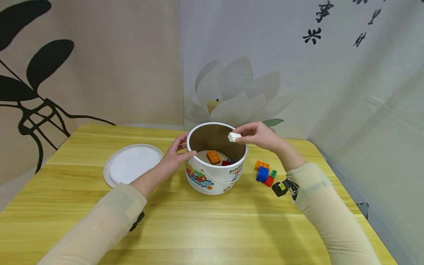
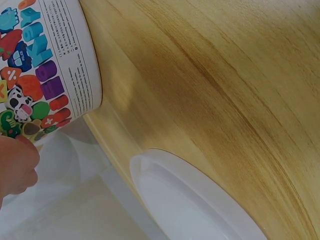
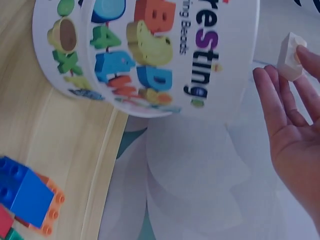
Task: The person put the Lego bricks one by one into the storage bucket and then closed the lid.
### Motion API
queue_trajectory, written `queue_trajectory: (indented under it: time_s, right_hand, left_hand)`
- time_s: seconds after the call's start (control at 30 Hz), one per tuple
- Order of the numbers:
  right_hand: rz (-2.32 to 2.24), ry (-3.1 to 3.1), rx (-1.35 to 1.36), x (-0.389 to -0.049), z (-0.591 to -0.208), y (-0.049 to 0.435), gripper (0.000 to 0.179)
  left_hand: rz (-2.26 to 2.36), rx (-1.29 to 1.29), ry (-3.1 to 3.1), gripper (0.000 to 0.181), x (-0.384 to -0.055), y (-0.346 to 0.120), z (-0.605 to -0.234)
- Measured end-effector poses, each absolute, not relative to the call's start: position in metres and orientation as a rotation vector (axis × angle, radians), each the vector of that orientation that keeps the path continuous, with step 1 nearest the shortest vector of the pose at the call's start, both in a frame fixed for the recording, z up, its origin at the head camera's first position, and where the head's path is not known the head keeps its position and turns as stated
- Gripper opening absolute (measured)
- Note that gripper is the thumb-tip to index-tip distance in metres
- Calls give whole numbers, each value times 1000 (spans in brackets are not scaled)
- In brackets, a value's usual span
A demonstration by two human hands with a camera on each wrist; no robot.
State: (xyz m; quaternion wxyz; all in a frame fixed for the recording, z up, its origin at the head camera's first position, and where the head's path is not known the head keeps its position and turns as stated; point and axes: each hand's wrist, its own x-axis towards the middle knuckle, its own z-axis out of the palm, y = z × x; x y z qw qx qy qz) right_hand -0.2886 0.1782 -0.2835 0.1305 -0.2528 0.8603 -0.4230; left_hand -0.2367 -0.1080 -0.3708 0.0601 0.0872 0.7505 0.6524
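A white round bucket (image 1: 212,180) with colourful printed pictures stands on the table. My left hand (image 1: 170,156) holds it by the left side near the rim, its thumb across the rim. Over the bucket's right rim, my right hand (image 1: 258,136) pinches a small white toy brick (image 1: 234,137) between thumb and fingers. The same white brick (image 3: 289,57) shows beside the bucket wall in the right wrist view. Inside the bucket lie an orange brick (image 1: 213,157) and a dark red brick (image 1: 227,162), with a bit of blue behind.
Right of the bucket sits a small group of bricks: an orange one (image 1: 262,165), a blue one (image 1: 262,174), a red one (image 1: 269,181) and a green one (image 1: 273,173). A white round lid (image 1: 135,163) lies on the table (image 1: 185,228) at left. A printed curtain hangs behind.
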Motion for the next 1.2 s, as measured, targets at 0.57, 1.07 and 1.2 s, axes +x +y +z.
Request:
queue_trajectory:
  time_s: [0.57, 1.07, 1.2]
  right_hand:
    - [-1222, 2531, -814, -289, -292, 167, 34]
    - [-1347, 2597, -627, -288, -313, 234, 34]
    - [-1289, 2602, -549, -285, -325, 257, 34]
  left_hand:
    - [1953, 261, 2284, 68, -236, -107, -372]
    - [1948, 265, 2292, 68, -238, -109, -374]
    - [1953, 270, 2287, 68, -239, -110, -374]
